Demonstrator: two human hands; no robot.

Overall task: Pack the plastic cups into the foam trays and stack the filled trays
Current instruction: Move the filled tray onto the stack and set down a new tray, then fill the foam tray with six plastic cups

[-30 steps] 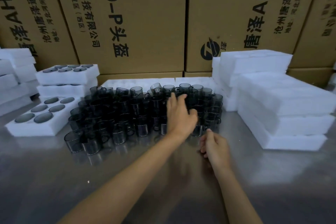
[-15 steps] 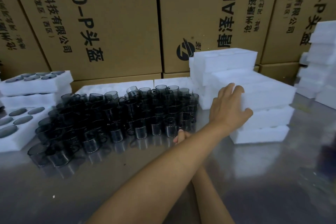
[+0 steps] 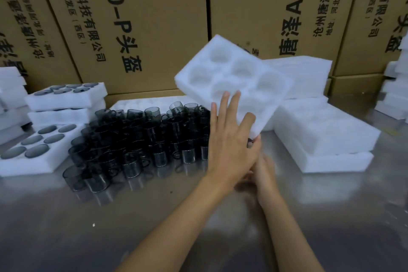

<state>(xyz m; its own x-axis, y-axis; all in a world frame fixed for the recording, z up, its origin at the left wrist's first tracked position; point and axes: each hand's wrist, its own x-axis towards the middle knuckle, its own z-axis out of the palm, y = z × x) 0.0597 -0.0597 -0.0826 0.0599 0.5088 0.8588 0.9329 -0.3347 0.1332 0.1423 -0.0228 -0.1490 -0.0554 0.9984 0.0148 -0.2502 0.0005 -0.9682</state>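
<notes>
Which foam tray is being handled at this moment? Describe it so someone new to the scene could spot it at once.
Start at the wall of cardboard boxes behind the steel table. Just right of the dark cups, one empty foam tray is in the air, tilted, the left hand holding its lower corner. Every other tray lies flat; this one shows empty round pockets.

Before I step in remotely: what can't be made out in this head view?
- right hand: mostly behind the left hand; grip unclear.
- lifted foam tray: lower corner covered by the left hand.
- cups: packed and overlapping, uncountable.
- far-right foam stack: cut off by the frame edge.
</notes>
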